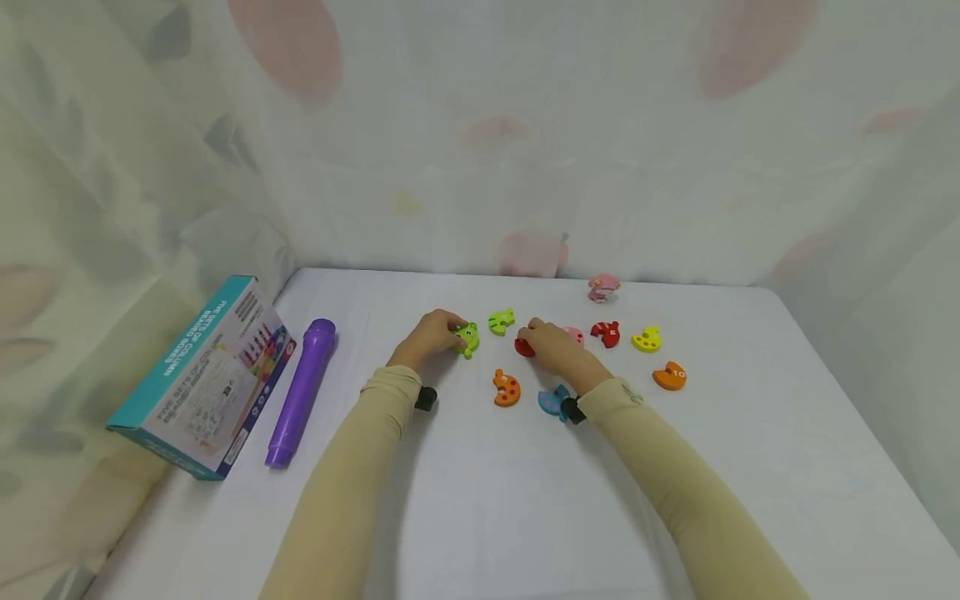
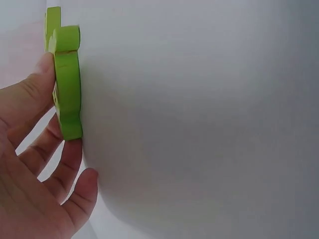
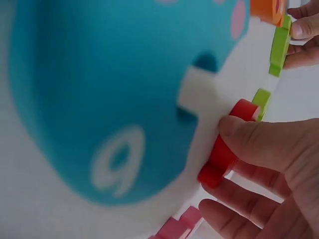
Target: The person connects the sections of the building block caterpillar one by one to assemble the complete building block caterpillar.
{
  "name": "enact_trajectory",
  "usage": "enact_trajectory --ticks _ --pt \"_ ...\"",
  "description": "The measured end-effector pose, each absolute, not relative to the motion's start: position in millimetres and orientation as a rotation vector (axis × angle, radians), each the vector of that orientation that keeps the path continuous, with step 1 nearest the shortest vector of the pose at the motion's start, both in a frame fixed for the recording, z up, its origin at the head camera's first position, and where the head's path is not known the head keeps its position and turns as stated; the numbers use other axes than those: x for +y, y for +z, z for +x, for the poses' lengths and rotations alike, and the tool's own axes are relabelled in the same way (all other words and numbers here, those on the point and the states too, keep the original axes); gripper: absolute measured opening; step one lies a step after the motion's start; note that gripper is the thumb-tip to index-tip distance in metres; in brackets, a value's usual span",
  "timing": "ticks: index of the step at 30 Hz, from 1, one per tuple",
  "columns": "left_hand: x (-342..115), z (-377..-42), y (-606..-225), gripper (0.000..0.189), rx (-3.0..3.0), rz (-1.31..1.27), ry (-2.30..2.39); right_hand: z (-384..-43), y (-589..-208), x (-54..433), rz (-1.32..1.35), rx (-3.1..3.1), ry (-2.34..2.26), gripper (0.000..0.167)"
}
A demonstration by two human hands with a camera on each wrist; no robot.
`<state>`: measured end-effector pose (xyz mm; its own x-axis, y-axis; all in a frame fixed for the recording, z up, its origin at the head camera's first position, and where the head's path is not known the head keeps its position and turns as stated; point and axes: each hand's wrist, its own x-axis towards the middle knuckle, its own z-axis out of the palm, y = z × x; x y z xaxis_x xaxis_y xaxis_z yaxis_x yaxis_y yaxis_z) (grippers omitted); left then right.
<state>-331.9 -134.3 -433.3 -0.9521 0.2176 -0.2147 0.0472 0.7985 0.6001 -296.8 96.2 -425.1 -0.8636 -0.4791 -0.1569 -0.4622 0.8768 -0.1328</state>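
My left hand [image 1: 429,337] pinches a green animal-shaped toy piece [image 1: 468,340] at its edges, with the thumb on its face. In the left wrist view that thick piece stands close to the white surface. The right hand [image 1: 561,350] grips a red toy piece [image 3: 223,152] between thumb and fingers, low over the table. A green striped piece [image 1: 501,322] lies between the two hands. Under the right wrist is a blue piece [image 1: 552,401] with pink spots; its number 9 shows in the right wrist view. A pink piece [image 1: 574,334] is partly hidden behind the right hand.
An orange spotted piece [image 1: 507,389] lies between the forearms. Right of the hands are a red striped piece [image 1: 605,334], a yellow one [image 1: 647,339], an orange one [image 1: 670,376] and a pink figurine [image 1: 603,287]. At left are a purple tube [image 1: 302,392] and a box [image 1: 213,375].
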Motion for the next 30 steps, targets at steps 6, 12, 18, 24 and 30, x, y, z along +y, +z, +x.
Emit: enact_trajectory --ticks 6,12,18,24,30 --pt "-134.9 -331.4 -431.8 0.047 2.705 0.219 0.888 -289.3 -423.9 90.4 -0.661 2.891 -0.255 0.041" --pt "-137.2 -330.7 -434.3 0.046 2.693 0.245 0.880 -268.1 -413.4 64.5 -0.684 2.906 -0.473 0.044" --pt "-138.3 -331.1 -434.0 0.043 2.639 0.267 0.924 -254.7 -412.2 33.6 -0.760 2.874 -0.521 0.040" --pt "-139.5 -332.6 -435.1 0.037 2.622 0.333 0.899 -252.5 -421.7 17.6 -0.755 2.917 -0.537 0.029" --pt "-141.9 -332.6 -436.4 0.033 2.613 0.321 0.910 -254.5 -427.0 12.6 -0.784 2.960 -0.531 0.018"
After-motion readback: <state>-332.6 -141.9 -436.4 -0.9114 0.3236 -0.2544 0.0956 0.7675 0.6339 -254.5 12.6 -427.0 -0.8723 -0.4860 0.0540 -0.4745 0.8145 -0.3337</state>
